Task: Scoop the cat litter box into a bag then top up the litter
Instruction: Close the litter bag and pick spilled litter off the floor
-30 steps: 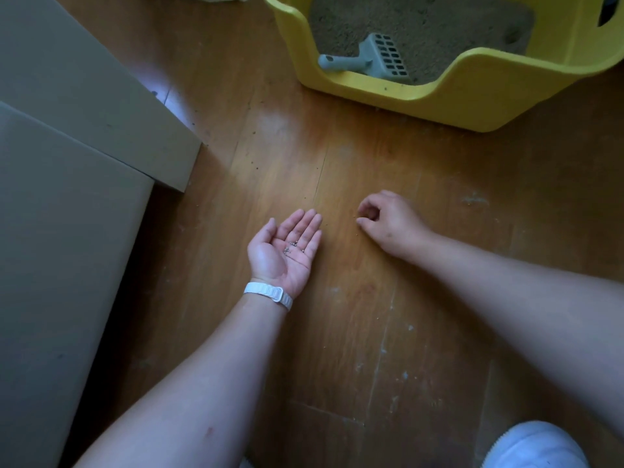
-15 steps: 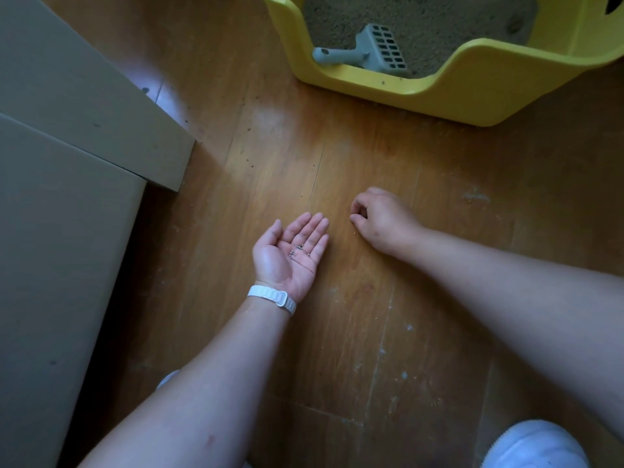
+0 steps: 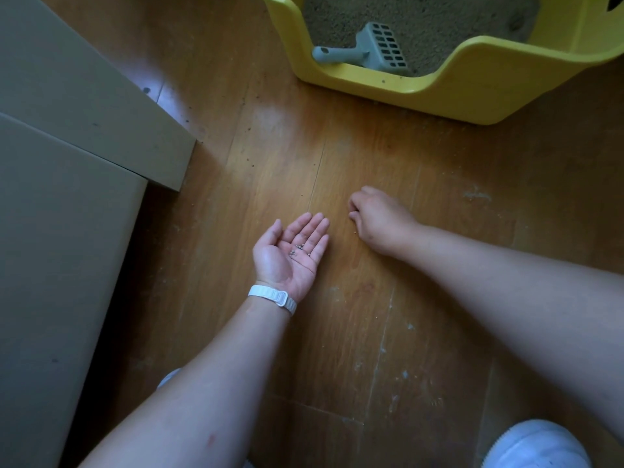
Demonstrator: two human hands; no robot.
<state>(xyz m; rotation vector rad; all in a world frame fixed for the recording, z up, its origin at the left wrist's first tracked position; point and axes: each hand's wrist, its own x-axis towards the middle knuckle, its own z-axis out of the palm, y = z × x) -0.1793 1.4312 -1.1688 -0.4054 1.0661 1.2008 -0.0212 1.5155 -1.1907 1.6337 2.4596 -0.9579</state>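
Observation:
My left hand (image 3: 290,253) lies palm up just above the wooden floor, fingers straight, with several small dark litter grains (image 3: 299,248) resting in the palm. A little to its right, my right hand (image 3: 380,221) is knuckles up with its fingers curled down onto the floor; whether it pinches a grain is hidden. The yellow litter box (image 3: 439,94) stands at the top, filled with sandy litter (image 3: 439,18). A grey slotted scoop (image 3: 369,52) lies inside it at the front wall.
Two flat cardboard boxes (image 3: 67,103) take up the left side. Loose grains (image 3: 251,160) and pale scuffs dot the floor between the boxes and the litter box. My white shoe (image 3: 537,447) shows at the bottom right.
The view has shifted slightly, so the litter box sits higher in frame. My right hand has crept a little left along the floor with fingers still curled. My left palm stays open with the grains.

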